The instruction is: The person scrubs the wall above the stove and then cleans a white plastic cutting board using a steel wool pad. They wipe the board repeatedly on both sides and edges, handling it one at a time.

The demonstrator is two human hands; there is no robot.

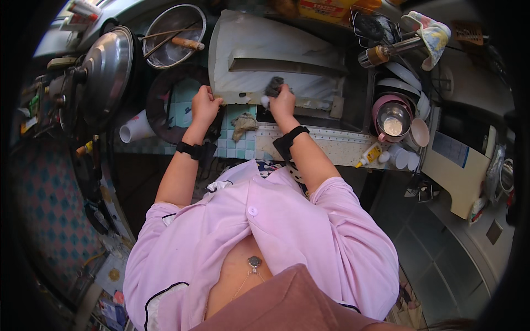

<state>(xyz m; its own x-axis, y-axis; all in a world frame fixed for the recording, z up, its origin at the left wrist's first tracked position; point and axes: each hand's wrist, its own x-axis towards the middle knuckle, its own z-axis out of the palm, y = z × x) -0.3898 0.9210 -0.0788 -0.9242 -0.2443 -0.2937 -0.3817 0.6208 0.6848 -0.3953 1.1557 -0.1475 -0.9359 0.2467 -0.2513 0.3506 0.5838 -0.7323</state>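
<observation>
A large pale panel point(256, 37) with a raised ledge lies tilted over the sink point(358, 99). My left hand point(205, 104) grips the panel's near left corner between thumb and fingers. In my right hand point(283, 102) is a dark grey scouring pad point(273, 87), pressed on the panel near its front edge. White foam point(265, 101) shows beside the pad. A crumpled greyish rag point(244, 125) rests on the tiled counter below the panel, between my hands.
Left are a metal bowl point(176, 33) with chopsticks, a lidded wok point(108, 70), a dark ring point(155, 105) and a white cup point(136, 127). Right are stacked bowls point(393, 120), a yellow bottle point(369, 154), white cups point(398, 157) and a wire basket point(374, 29). A yellow package point(321, 10) stands behind.
</observation>
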